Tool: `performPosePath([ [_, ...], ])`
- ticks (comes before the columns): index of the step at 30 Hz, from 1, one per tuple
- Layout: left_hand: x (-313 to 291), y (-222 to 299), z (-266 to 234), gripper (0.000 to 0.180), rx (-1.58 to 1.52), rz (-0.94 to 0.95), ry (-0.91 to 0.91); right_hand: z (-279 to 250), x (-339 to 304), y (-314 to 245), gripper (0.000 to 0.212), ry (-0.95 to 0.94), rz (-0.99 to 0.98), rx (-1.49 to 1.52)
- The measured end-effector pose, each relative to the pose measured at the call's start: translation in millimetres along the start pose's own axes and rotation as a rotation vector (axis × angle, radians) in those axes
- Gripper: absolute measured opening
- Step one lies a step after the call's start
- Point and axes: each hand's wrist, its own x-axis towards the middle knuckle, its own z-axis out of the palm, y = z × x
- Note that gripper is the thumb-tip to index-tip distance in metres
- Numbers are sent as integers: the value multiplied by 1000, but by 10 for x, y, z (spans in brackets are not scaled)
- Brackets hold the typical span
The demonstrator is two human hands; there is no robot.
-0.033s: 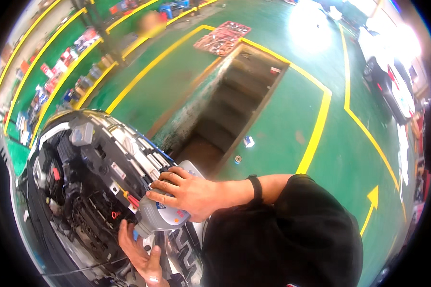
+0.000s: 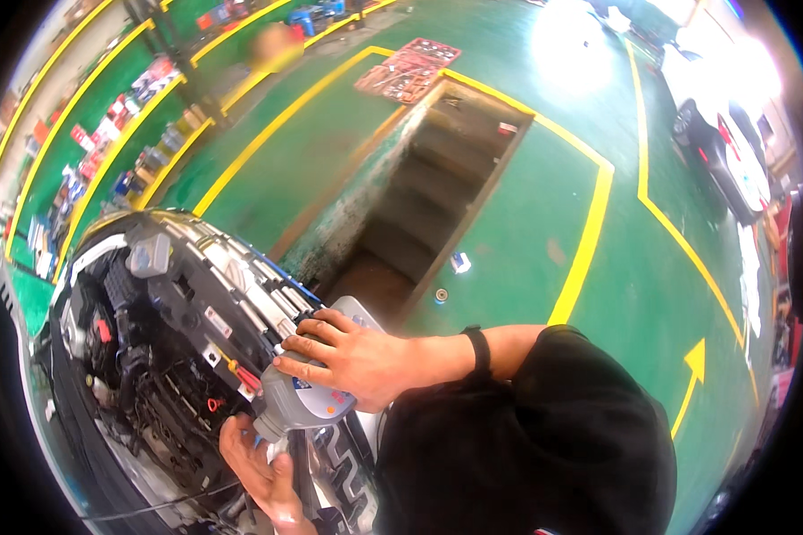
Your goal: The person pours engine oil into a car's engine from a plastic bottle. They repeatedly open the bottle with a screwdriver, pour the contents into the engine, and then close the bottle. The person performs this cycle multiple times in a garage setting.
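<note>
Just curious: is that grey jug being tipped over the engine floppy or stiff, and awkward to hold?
The grey jug looks like stiff moulded plastic. Both the right hand and the left hand are on it, so it is probably weighty. Its smooth sides may be slippery.

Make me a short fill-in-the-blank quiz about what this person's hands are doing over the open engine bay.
1. The right hand grips a grey ____ tipped downward over the engine bay.
2. The left hand is at the ____ end of that container, near its neck.
3. On the right wrist sits a ____ band.
4. The green floor is marked with ____ lines.

Missing words: bottle; lower; black; yellow
</note>
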Motion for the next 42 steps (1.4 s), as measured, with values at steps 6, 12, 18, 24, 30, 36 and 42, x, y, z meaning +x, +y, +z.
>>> performPosePath([
  [6,214,-309,70,59,72,11,-298,-145,-336,20,105,72,107,-119],
  [12,329,-268,372,56,145,-180,-314,-423,-615,14,105,94,180,-184],
  [18,304,24,793,53,-28,70,-286,-434,-852,9,108,111,276,-127],
  [24,374,-9,853,44,293,304,-488,-464,-1019,6,113,126,293,-158],
  [30,335,-13,945,39,23,-243,-471,-507,-1173,-3,114,171,324,-144],
  [36,395,77,1030,62,344,407,-649,-586,-1379,1,112,144,352,-48],
  [42,335,74,1016,90,274,225,-614,-740,-2501,693,106,210,1413,-106],
])
